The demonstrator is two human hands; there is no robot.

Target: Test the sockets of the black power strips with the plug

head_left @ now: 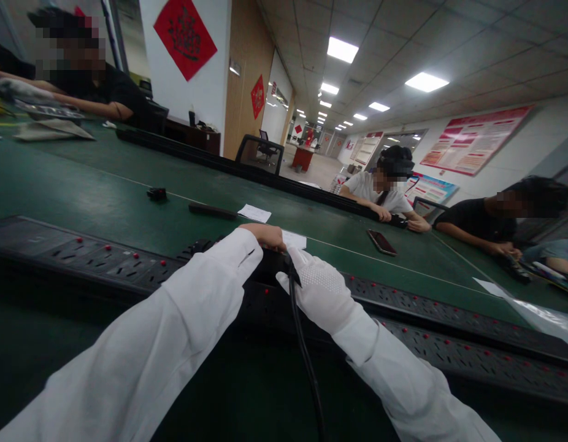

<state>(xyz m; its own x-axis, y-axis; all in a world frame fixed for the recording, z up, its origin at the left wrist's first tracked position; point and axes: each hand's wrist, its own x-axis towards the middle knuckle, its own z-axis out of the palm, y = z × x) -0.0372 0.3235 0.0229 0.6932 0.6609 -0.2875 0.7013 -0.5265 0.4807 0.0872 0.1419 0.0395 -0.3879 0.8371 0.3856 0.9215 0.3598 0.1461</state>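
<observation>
My right hand (323,288), in a white dotted glove, is closed around the upper end of a black power cable (307,368). From there the cable hangs down toward the bottom edge. Close beside it, my bare left hand (264,236) curls over a dark part; the sleeve covers most of it, and what the fingers grip is hidden. Both hands are above a long black power strip (141,270) with small red buttons and slotted sockets. A second stretch of black strip (449,344) runs off to the right.
Beyond my hands lie a small black part (156,194), a dark bar (212,211), a white paper slip (254,213) and a phone (381,242). A long black strip (247,173) lies along the far side of the green table (104,178). Several people sit around it.
</observation>
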